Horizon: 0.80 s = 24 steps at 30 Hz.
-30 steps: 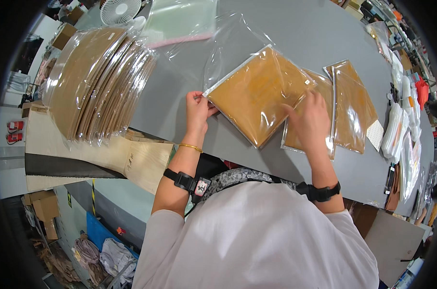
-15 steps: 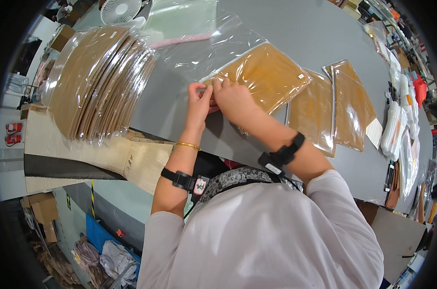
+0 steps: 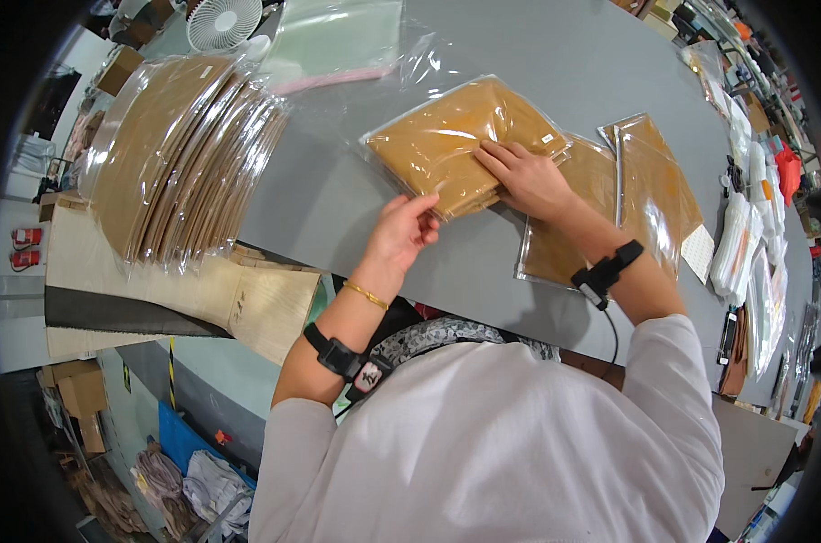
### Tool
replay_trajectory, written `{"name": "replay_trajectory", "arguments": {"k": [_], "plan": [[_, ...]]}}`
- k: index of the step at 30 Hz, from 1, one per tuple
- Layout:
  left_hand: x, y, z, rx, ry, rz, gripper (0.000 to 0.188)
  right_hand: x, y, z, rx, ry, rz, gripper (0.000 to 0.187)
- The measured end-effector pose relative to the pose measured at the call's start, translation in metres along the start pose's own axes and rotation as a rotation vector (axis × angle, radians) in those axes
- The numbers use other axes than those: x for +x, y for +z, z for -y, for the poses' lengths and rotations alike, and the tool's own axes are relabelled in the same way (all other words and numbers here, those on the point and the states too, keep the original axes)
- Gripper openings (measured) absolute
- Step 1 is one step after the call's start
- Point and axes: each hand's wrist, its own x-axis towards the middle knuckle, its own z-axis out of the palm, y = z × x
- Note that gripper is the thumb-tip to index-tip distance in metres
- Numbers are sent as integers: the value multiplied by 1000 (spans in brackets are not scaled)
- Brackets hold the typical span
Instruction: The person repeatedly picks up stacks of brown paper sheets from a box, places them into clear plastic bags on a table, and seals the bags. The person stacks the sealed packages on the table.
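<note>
A clear plastic bag of folded brown fabric (image 3: 455, 136), a small white label near its right corner, lies at the middle of the table under my hands. My left hand (image 3: 403, 233) pinches the near corner, thumb and forefinger on the plastic. Across the right side of the bag, my right hand (image 3: 530, 179) grips with its fingers pressed on top; the thumb is hidden. Partly beneath and to the right lies another brown bag (image 3: 564, 244), and beside it a further brown bag (image 3: 650, 195).
At the left leans a thick row of bagged brown pieces (image 3: 184, 154). Clear empty bags with a pink edge (image 3: 333, 45) lie at the back, near a white fan (image 3: 222, 23). White plastic packs (image 3: 740, 244) crowd the right side of the grey table (image 3: 537, 45).
My right hand has moved right, from the bag's near-left edge onto its right side. My left hand has shifted right and down to the near corner. The bag has turned slightly and moved left.
</note>
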Motion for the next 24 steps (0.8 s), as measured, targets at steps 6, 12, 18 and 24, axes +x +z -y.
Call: {"name": "replay_trajectory", "arguments": {"k": [6,12,18,24], "plan": [[-1,4,11,61,55,237,20,-55,29,28,-248,202,-134,59],[-37,26,78,1318,953,660,49,-118,-17,37,-71,308,-216,60],[-9,57,87,1542,660,454,62,-96,-16,66,-165,249,-188,45],[3,61,81,1694,766,244,86,-4,8,24,-369,160,-139,37]]}}
